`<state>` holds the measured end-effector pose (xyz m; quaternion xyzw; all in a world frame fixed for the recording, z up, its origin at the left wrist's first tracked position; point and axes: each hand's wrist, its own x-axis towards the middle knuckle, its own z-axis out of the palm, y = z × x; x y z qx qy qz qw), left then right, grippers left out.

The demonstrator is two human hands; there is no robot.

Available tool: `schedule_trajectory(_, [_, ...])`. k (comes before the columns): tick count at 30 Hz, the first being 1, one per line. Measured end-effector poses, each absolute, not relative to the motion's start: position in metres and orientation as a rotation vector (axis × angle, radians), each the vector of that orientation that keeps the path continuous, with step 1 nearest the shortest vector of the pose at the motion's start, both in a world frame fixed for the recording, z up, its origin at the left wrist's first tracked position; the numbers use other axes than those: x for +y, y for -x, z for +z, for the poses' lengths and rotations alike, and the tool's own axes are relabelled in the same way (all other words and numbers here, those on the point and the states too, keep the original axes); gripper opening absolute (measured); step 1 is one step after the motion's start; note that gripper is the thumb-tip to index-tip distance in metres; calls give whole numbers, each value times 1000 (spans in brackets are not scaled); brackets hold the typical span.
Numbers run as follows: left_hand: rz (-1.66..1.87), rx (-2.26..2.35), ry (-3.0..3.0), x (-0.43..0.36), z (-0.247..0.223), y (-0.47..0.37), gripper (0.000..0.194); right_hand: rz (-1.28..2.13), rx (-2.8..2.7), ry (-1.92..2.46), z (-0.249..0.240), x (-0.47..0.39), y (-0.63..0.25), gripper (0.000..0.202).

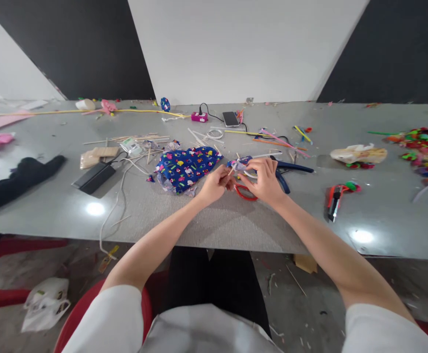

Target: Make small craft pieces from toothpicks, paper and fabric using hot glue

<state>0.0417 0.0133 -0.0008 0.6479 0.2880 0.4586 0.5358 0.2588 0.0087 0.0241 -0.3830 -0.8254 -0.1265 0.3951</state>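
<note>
My left hand (214, 184) is closed in a pinch on a thin wooden stick (232, 169), held slanted over the table. Close beside it, my right hand (264, 179) has its fingers bent and pinched at a small scrap of blue patterned cloth (240, 163) with its pale underside showing. Just below my fingers lie red-handled scissors (246, 195), partly hidden by my right hand. Blue-handled pliers (291, 166) rest behind and to the right of that hand. To the left lies a larger piece of dark blue printed cloth (188, 166).
A black box (94, 177) with a white cord sits left, near loose wooden sticks (133, 138). At the back are a phone (230, 119) and a pink plug block (199, 116). A box cutter (334, 203) and colourful pipe-cleaner pieces (427, 152) lie right.
</note>
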Motion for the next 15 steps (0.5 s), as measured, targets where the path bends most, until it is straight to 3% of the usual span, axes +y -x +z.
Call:
schedule_trajectory(9, [1057,680,-1561,14,-7,-42,33,-355,-2053,977,21,13,-262,16])
schedule_trajectory(15, [1043,698,-1580,13,-4,-42,27,-390,-2071,960,22,13,-264,9])
